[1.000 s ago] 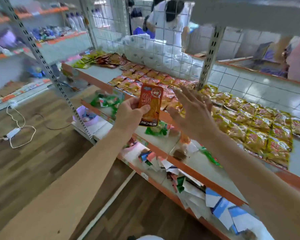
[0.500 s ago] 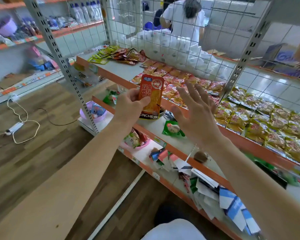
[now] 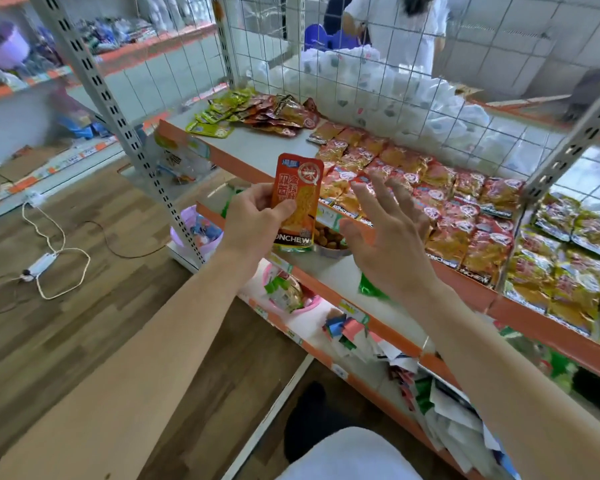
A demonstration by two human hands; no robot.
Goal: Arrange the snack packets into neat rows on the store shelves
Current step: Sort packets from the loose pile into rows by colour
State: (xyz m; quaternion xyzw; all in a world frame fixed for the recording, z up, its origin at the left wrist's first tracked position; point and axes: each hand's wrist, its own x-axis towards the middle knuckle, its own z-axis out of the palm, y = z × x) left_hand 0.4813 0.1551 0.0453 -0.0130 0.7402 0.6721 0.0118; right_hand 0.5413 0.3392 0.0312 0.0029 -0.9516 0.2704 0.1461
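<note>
Orange snack packet (image 3: 297, 199) held upright before the shelf (image 3: 257, 150), left hand (image 3: 253, 221) gripping its lower half, label facing me, probably to match orientation with the red packet rows (image 3: 447, 209). Right hand (image 3: 392, 244) released, fingers (image 3: 400, 192) spread, holding nothing; likely poised to take it.
</note>
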